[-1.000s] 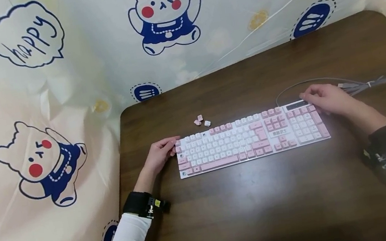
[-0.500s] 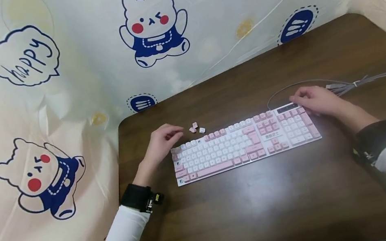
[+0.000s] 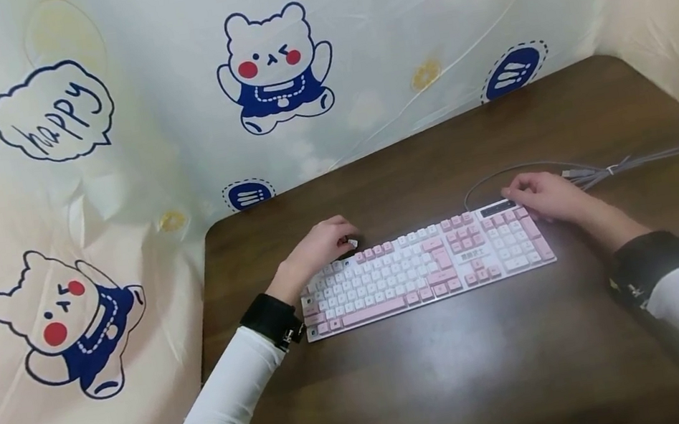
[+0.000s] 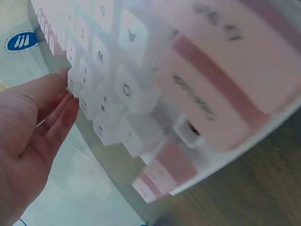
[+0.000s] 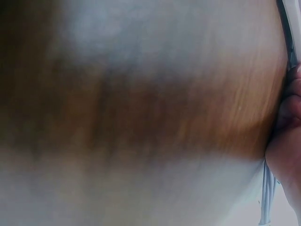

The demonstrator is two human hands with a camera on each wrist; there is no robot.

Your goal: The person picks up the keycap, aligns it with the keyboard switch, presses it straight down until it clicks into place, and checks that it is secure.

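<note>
- The left hand [image 3: 319, 251] sits at the far-left corner of the keyboard [image 3: 425, 266], its fingers curled over the loose keycaps [image 3: 352, 243] lying just beyond the top row; one white cap shows at the fingertips.
- Whether this grip pinches a cap or only covers it cannot be told from the head view. In the left wrist view the fingers [image 4: 51, 108] lie fairly straight beside the white keys.
- The right hand [image 3: 542, 196] rests on the far-right corner of the keyboard, fingers bent over the rear edge by the dark indicator panel [image 3: 497, 207]. The placement appears to brace the board against sliding.
- The keyboard lies flat on the brown tabletop [image 3: 466, 368], towards the far-left corner, slightly angled. It is a full-size unit with white centre keys and pink outer keys.
- The grey cable [image 3: 620, 165] leaves the rear right edge and runs right across the tabletop.
- A printed bear sheet [image 3: 111, 164] screens the tabletop.
</note>
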